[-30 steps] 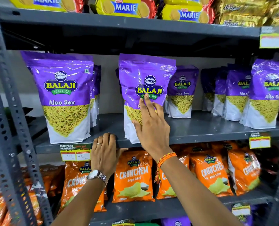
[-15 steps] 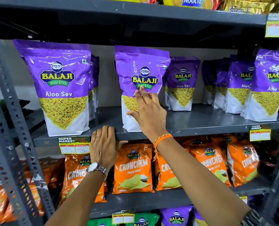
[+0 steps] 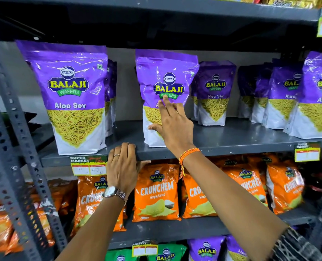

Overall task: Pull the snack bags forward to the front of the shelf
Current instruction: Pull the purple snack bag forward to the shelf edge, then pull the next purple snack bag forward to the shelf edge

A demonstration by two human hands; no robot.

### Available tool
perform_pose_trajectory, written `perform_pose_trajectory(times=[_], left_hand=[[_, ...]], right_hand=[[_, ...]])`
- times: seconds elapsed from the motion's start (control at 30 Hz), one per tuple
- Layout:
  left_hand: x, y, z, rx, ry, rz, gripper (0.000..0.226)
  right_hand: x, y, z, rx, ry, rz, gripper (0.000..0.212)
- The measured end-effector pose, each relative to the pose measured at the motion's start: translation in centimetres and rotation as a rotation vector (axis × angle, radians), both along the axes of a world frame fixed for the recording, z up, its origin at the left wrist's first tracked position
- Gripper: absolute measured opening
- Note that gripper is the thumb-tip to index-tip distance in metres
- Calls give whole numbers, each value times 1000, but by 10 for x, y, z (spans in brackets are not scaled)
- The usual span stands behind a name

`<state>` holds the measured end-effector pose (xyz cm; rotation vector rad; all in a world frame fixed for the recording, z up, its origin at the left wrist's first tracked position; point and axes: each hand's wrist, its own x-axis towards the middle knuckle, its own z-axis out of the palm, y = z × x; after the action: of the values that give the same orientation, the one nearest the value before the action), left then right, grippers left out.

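Snack bag [image 3: 165, 72]: right hand [image 3: 175, 127] touches it, fingers [image 3: 167, 104] straight; left hand [image 3: 122, 166] grips shelf edge [image 3: 231, 152].

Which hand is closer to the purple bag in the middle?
Right. The right hand is spread open just in front of the middle purple bag, over its lower half. The left hand grips the shelf edge, below the bag and to its left.
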<state>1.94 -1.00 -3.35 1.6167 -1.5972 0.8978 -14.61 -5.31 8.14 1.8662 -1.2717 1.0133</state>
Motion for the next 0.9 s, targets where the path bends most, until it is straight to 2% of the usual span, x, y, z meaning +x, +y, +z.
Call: perform_pose_trajectory(times=[0.17,0.27,0.4,0.5,0.63,0.9], left_hand=[[0,1,-1,-8,14,-5,56],[1,0,-2,3,18,-19,61],[-2,3,-5,-21,50,-36,64],[-21,6,-9,-131,89,-72,65],[-66,2,-6,-240,32,-109,65],[-166,-22,15,-221,44,-169,64]], right_hand=[[-3,-1,-1,-35,-33,42,83],[-14,-2,1,-126,-105,154,68],[-45,-12,10,-150,-278,278,54],[-73,-28,16,-162,-355,275,48],[-114,-51,24,-112,-423,245,44],[-182,-104,30,20,-370,162,45]])
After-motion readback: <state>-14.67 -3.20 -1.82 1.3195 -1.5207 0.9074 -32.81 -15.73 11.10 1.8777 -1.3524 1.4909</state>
